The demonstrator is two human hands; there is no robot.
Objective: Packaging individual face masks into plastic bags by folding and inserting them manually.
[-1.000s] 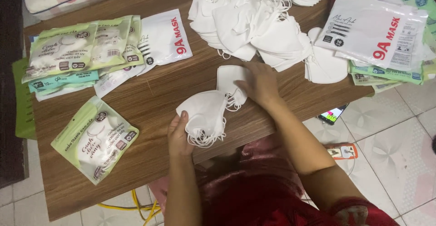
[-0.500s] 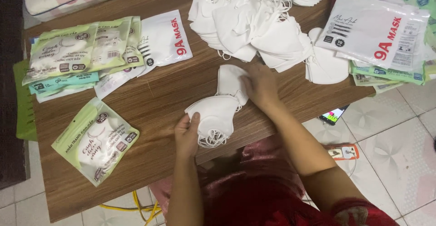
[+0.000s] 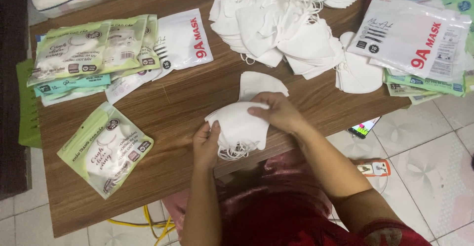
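Head view: I have both hands closed on a small stack of white masks point(image 3: 239, 127) at the table's near edge: left hand point(image 3: 206, 144) pinching its 8 o'clock corner, right hand point(image 3: 276, 112) pressing its top. I judge I'm squaring the stack (loops dangling); next comes bagging, probably into the green pouch point(image 3: 105, 148) at 9 o'clock.

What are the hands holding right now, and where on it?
A small stack of white masks, held above the table edge. The left hand grips its left end; the right hand lies over its top right edge. The ear loops hang free below.
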